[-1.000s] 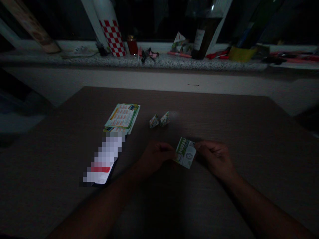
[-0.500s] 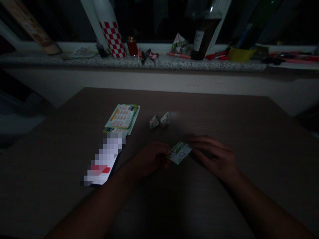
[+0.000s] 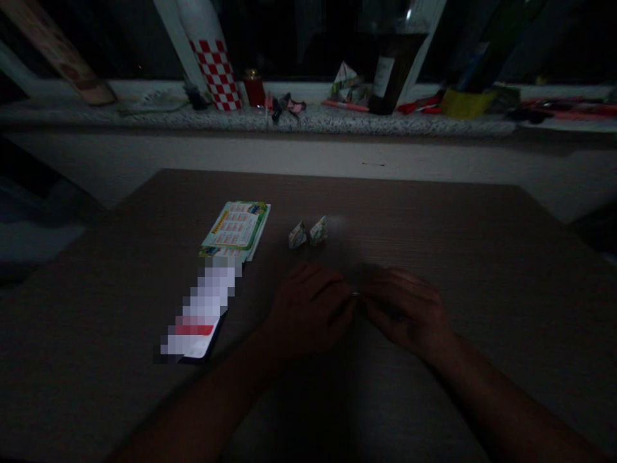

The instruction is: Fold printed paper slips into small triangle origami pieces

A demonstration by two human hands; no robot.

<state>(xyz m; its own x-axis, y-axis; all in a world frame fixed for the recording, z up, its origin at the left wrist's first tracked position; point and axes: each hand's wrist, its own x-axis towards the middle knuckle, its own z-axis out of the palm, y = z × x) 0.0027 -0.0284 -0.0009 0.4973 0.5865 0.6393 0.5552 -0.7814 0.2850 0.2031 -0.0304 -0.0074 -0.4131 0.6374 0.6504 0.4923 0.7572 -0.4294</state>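
My left hand (image 3: 315,308) and my right hand (image 3: 407,302) meet over the middle of the table, fingers pinched together. Between their fingertips only a thin pale edge of a small printed piece of paper (image 3: 355,294) shows; my fingers hide the rest. Just beyond my hands stand two small folded paper pieces, a left one (image 3: 297,236) and a right one (image 3: 319,231), side by side with a narrow gap. Left of them lies a stack of printed calendar cards (image 3: 234,226), green and white.
A lit phone (image 3: 202,328), partly blurred out, lies on the brown table (image 3: 434,225) left of my hands. Behind runs a speckled windowsill (image 3: 231,120) with a red-and-white checkered bottle (image 3: 219,74), a dark labelled bottle (image 3: 385,77), a yellow object (image 3: 466,104) and several small items.
My hands have come closer together, the left one moving right over the paper. The paper's printed face, visible before, is now mostly covered, with just an edge showing.
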